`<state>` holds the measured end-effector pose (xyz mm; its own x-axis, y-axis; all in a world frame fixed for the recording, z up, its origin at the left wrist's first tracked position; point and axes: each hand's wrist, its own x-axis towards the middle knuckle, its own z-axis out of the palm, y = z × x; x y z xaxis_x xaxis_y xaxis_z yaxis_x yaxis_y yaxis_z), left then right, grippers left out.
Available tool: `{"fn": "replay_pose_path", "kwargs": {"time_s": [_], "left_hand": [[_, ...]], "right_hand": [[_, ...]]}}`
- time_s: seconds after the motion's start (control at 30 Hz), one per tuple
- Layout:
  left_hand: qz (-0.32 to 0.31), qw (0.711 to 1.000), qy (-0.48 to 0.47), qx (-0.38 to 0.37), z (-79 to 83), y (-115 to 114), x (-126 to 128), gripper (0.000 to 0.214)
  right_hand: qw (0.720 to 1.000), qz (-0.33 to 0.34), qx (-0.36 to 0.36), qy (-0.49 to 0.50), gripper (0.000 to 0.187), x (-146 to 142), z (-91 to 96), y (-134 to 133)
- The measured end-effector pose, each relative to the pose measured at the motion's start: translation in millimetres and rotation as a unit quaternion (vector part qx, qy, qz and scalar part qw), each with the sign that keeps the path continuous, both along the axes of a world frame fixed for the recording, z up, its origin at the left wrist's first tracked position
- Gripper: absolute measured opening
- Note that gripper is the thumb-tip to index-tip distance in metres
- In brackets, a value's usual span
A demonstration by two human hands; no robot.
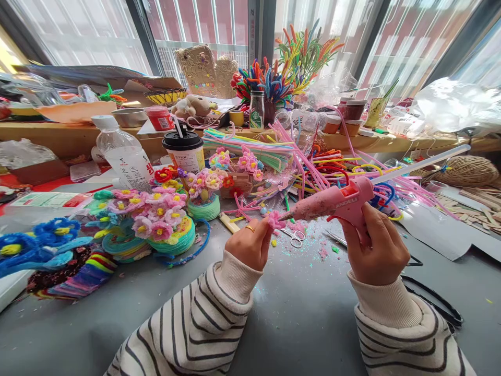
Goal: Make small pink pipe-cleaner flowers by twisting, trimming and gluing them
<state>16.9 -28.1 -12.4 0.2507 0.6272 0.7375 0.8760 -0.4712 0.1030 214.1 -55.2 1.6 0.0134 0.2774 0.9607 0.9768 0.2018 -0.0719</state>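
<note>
My right hand (378, 245) is wrapped round the handle of a pink hot glue gun (331, 203), with a long translucent glue stick (422, 164) jutting from its back end. The gun's metal tip points left and meets a small pink pipe-cleaner flower (274, 219). That flower is pinched between the thumb and fingers of my left hand (250, 243), which wears a ring. Whether glue is on the flower cannot be seen. Just beyond the tip, small scissors (294, 237) lie on the grey table (297, 324) among pink fluff and glitter.
Pots of pipe-cleaner flowers (160, 214) crowd the left side, before a plastic bottle (121, 151) and a lidded cup (183, 151). Loose pipe cleaners (250, 149) spread across the back. A black cable (434, 297) lies right of my right hand, near white paper (438, 230) and twine (472, 169).
</note>
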Motion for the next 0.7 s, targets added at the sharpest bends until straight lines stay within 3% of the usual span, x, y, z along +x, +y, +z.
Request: {"fn": "replay_pose_path", "kwargs": {"time_s": [0.7], "left_hand": [[-0.003, 1.0, 0.0, 0.02, -0.7, 1.1, 0.0, 0.027]], "right_hand": [[1.0, 0.007, -0.028, 0.007, 0.046, -0.8, -0.6, -1.4]]}}
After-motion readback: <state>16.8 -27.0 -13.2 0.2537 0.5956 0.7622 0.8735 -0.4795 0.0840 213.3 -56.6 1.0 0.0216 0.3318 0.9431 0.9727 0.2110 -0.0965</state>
